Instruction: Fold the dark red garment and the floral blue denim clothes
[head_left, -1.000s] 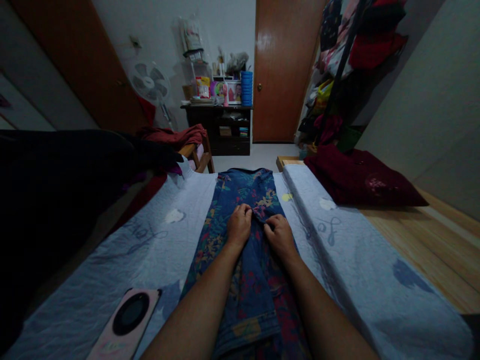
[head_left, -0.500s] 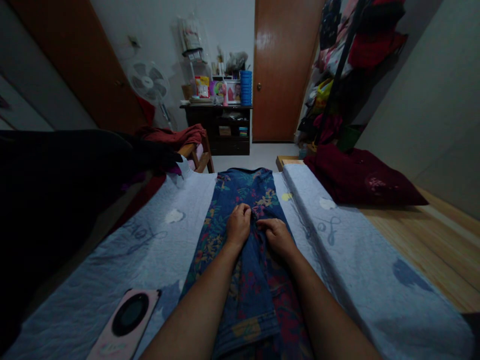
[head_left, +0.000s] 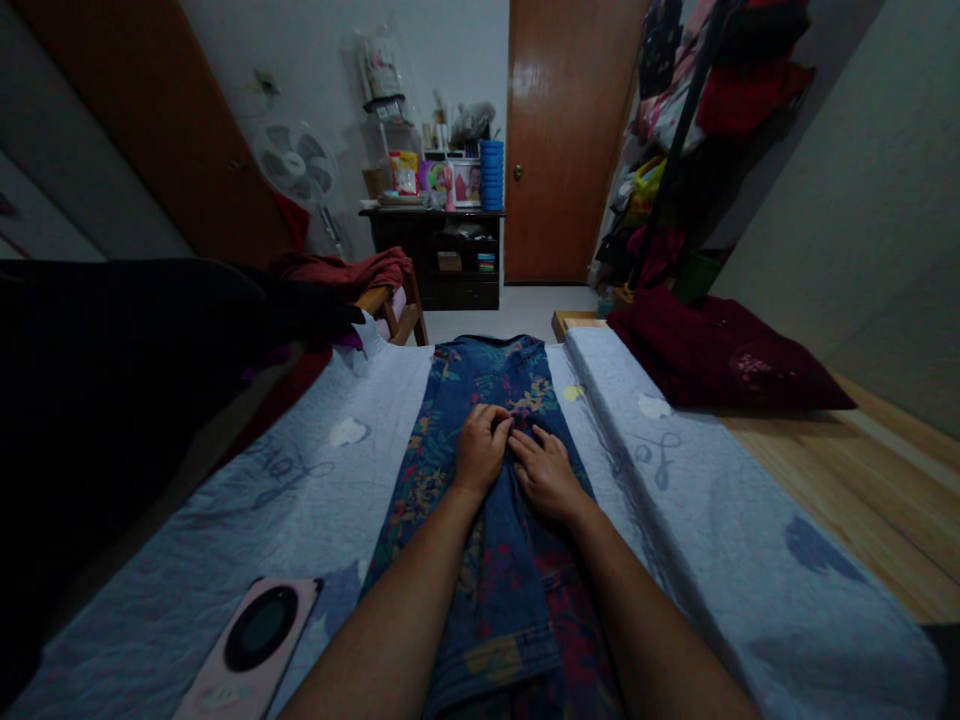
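A dark blue garment with a floral pattern (head_left: 480,378) lies lengthwise on the pale blue bed cover (head_left: 300,500). My left hand (head_left: 484,445) is closed on a bit of its cloth near the middle, thumb and fingers pinched together. Close beside it on the right, my right hand (head_left: 547,470) rests on the garment with its fingers apart and fingertips near the left hand's. Nearer to me, a folded part with a cuff-like hem (head_left: 495,660) lies over the rest. A pink phone (head_left: 251,640) is at the lower left.
Dark clothing (head_left: 135,380) is heaped at the left. A maroon folded cloth (head_left: 727,355) sits on the wooden surface (head_left: 825,460) at the right. Beyond the bed are a white fan (head_left: 298,160), a dark cabinet (head_left: 450,265) and a wooden door (head_left: 577,140).
My right hand has shifted slightly left and its fingers have spread flat on the cloth. My left hand has moved a little to the right, still pinching. The garment's overall position is unchanged.
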